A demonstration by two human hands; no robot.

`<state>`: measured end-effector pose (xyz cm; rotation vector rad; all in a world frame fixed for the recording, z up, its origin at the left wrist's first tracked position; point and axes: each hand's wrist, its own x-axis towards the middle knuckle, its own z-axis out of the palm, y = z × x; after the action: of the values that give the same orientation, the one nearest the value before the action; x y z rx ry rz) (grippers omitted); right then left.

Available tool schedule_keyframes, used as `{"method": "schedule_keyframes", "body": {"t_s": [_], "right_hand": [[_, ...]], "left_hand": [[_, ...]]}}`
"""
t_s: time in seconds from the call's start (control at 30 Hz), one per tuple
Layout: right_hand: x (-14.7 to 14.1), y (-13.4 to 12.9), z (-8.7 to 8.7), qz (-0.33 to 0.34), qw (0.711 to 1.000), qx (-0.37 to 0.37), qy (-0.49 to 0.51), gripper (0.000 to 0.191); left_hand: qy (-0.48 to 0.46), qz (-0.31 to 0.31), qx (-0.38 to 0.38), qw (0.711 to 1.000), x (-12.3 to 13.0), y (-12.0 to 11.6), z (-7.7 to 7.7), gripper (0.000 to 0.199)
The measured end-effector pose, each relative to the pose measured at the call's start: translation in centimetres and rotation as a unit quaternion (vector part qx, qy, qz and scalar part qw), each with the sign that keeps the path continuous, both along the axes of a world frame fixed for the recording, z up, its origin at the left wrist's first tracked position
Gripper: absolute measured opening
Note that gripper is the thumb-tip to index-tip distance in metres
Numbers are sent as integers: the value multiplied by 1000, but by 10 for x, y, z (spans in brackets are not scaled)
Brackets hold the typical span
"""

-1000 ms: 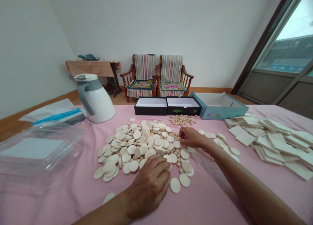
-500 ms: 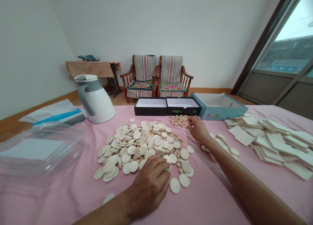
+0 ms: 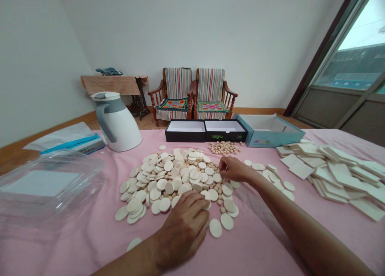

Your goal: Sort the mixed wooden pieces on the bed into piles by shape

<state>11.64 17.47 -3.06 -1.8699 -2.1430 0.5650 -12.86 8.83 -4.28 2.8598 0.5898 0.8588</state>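
A broad heap of pale wooden discs (image 3: 168, 180) mixed with small round wooden beads lies on a pink cloth (image 3: 258, 244). My left hand (image 3: 183, 228) rests flat on the heap's lower edge, holding nothing visible. My right hand (image 3: 234, 168) is at the heap's right edge, its fingertips pinched down among discs and beads. Whether those fingers hold a bead is hidden. Beyond it sits a separate cluster of beads (image 3: 224, 148). Loose discs (image 3: 258, 166) trail off to the right of my right hand.
Two black box trays (image 3: 185, 130) and a blue box (image 3: 267, 131) stand at the far edge. Square wooden tiles (image 3: 337, 176) lie heaped at right. A white jug (image 3: 117, 123) and a clear plastic container (image 3: 51, 184) stand at left.
My right hand has gone forward toward the bead cluster and come back to the heap's right edge. My left hand has stayed in place.
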Motion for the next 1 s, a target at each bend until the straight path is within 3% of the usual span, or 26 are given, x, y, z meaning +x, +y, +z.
{"method": "schedule_keyframes", "body": {"t_s": [0.23, 0.3, 0.43, 0.53, 0.67, 0.73, 0.87, 1.0], "right_hand": [[9, 4, -5, 25, 999, -20, 11, 15], [12, 7, -8, 1, 1000, 1, -8, 15], [22, 15, -12, -123, 981, 149, -35, 18], [24, 16, -10, -136, 966, 220, 6, 20], [11, 10, -8, -39, 993, 95, 58, 15], [2, 7, -10, -24, 996, 55, 59, 16], [-7, 6, -16, -25, 997, 65, 36, 20], [3, 11, -19, -45, 995, 82, 16, 17]], "left_hand": [[1, 3, -2, 1000, 0, 0, 0, 16], [0, 5, -1, 1000, 0, -1, 0, 16], [-4, 5, 0, 1000, 0, -1, -1, 16], [-3, 4, -1, 1000, 0, -1, -1, 16], [1, 3, -1, 1000, 0, 0, 0, 16], [1, 3, -1, 1000, 0, 0, -1, 16], [0, 1, -1, 1000, 0, 0, -1, 14], [1, 5, -3, 1000, 0, 0, -1, 15]]}}
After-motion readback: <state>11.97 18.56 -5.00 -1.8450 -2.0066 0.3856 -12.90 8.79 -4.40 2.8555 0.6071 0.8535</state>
